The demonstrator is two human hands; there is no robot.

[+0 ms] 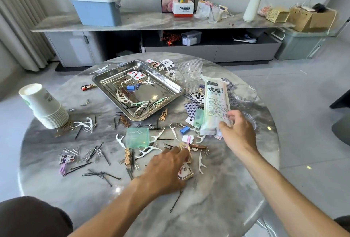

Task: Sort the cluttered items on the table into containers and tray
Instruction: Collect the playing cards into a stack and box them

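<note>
My right hand grips the lower end of a white straw packet, which is tilted up over the playing cards at the right. My left hand rests palm down near the table's front, its fingertips pinching small hair clips, one pink, one gold. A steel tray in the middle holds floss picks, clips, a blue binder clip and a card. Floss picks, bobby pins and paper clips lie scattered over the round marble table.
A green plastic cup lies on its side in front of the tray. A stack of paper cups lies at the left. Clear plastic cups and a clear jar stand at the right. A small card box sits by my left hand.
</note>
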